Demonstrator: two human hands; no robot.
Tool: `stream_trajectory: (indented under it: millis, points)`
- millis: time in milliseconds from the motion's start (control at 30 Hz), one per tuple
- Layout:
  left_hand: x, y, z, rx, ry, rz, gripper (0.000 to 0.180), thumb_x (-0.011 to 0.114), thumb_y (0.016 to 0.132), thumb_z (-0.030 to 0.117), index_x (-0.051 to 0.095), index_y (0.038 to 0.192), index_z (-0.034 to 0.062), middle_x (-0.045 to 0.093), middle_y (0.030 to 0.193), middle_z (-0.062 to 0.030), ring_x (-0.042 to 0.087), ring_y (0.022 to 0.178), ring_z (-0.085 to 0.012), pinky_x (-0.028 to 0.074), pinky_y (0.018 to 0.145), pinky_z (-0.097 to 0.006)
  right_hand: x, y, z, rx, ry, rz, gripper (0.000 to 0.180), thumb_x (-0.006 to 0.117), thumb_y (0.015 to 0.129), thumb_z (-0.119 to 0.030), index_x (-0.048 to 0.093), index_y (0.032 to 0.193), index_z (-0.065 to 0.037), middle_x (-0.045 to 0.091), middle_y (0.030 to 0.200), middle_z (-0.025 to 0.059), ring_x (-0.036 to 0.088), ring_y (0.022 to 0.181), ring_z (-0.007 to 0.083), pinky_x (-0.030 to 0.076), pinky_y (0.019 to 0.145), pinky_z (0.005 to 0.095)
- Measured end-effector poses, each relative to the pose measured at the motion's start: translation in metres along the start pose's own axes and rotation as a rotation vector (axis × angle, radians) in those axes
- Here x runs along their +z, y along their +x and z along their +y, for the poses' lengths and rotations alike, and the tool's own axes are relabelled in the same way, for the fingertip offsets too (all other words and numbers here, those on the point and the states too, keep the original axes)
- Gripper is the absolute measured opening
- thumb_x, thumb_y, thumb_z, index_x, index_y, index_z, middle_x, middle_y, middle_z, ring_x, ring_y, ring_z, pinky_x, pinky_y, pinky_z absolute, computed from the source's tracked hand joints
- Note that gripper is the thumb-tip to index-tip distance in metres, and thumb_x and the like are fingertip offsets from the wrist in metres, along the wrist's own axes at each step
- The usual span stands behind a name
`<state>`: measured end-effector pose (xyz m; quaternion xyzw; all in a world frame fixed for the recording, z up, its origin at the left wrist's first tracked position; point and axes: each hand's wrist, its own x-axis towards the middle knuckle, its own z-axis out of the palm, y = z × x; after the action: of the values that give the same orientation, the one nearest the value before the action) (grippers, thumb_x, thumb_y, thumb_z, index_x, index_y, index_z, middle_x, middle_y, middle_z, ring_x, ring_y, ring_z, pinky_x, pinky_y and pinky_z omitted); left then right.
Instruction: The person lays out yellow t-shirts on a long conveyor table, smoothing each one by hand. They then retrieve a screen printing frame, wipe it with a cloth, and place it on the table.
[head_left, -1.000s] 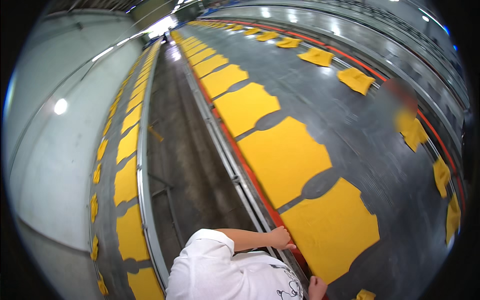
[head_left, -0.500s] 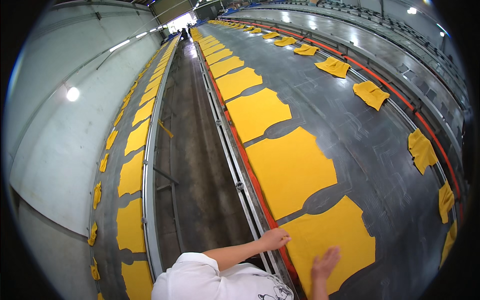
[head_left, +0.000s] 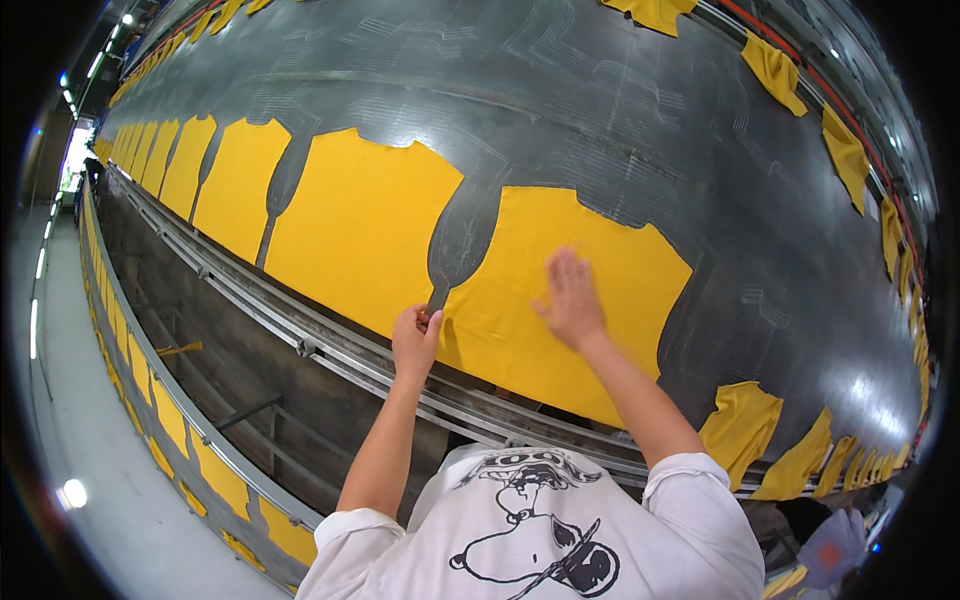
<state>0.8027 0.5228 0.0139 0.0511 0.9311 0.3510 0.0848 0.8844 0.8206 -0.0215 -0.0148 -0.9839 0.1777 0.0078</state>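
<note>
So compared to half a second ago, the view has swung round: the long grey table (head_left: 560, 110) now runs across it instead of stretching away ahead, and a row of smaller yellow pieces (head_left: 740, 425) shows at lower right. The right hand (head_left: 575, 305) has gone from low over the near part of the yellow fabric panel (head_left: 635, 290) to about its middle. It's opened out flat, thumb away from the fingers, kinda blurry, so I can't tell if it's touching the cloth. The left hand (head_left: 413, 342) is still down by the panel's near left corner, thumb and fingertips close together. Can't tell if it's actually pinching the edge. The panel itself lies flat on the table along the near side, under the right hand and just right of the left one. Next panel over (head_left: 360, 230) sits left, dark gap between.
</note>
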Motion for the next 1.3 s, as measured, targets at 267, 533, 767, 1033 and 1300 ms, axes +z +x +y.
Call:
stream_trajectory:
  millis: [267, 533, 767, 1033, 1300]
  points:
    - [0.006, 0.019, 0.0, 0.058, 0.149, -0.239, 0.024, 0.074, 0.088, 0.019, 0.066, 0.097, -0.0016, 0.066, 0.081, -0.0117, 0.063, 0.071, -0.0245, 0.05, 0.067, -0.035, 0.024, -0.042, -0.102, -0.483, 0.349, -0.45, 0.078, 0.056, 0.093, -0.049, 0.037, 0.15, 0.001, 0.031, 0.159, 0.02, 0.026, 0.149, 0.0329, 0.016, 0.123, 0.0464]
    - [0.002, 0.017, 0.013, -0.065, 0.154, -0.255, 0.017, 0.067, 0.092, 0.017, 0.064, 0.091, 0.0007, 0.065, 0.082, -0.0143, 0.063, 0.073, -0.0298, 0.05, 0.068, -0.04, 0.004, 0.107, 0.011, 0.082, -0.132, 0.086, 0.082, 0.042, 0.099, -0.054, 0.024, 0.155, 0.003, 0.022, 0.163, 0.0195, 0.017, 0.153, 0.0307, 0.01, 0.125, 0.0454]
    - [0.0, 0.033, 0.016, 0.199, 0.128, -0.214, 0.016, 0.065, 0.091, 0.017, 0.062, 0.094, 0.0014, 0.064, 0.09, -0.018, 0.062, 0.088, -0.0382, 0.049, 0.076, -0.045, 0.075, -0.004, -0.122, -0.19, 0.409, 0.063, 0.078, 0.059, 0.091, -0.04, 0.032, 0.151, 0.002, 0.035, 0.154, 0.0223, 0.033, 0.144, 0.0372, 0.024, 0.12, 0.05]
    - [0.042, -0.006, 0.024, 0.568, -0.012, -0.165, 0.034, 0.063, 0.098, 0.023, 0.06, 0.117, -0.0049, 0.064, 0.108, -0.0208, 0.061, 0.101, -0.0349, 0.049, 0.089, -0.041, 0.068, -0.102, -0.083, 0.067, 0.156, 0.09, 0.075, 0.052, 0.097, -0.046, 0.029, 0.154, -0.004, 0.018, 0.164, 0.0189, 0.015, 0.153, 0.0319, 0.011, 0.124, 0.0486]
    - [0.047, -0.155, 0.143, 0.908, -0.079, -0.644, 0.035, 0.064, 0.097, 0.029, 0.068, 0.11, -0.0041, 0.069, 0.104, -0.0225, 0.066, 0.092, -0.034, 0.053, 0.081, -0.041, -0.026, -0.301, -0.09, 0.445, 0.172, -0.175, 0.052, 0.061, 0.092, -0.038, 0.063, 0.121, 0.004, 0.049, 0.141, 0.0266, 0.046, 0.133, 0.0377, 0.04, 0.106, 0.0539]
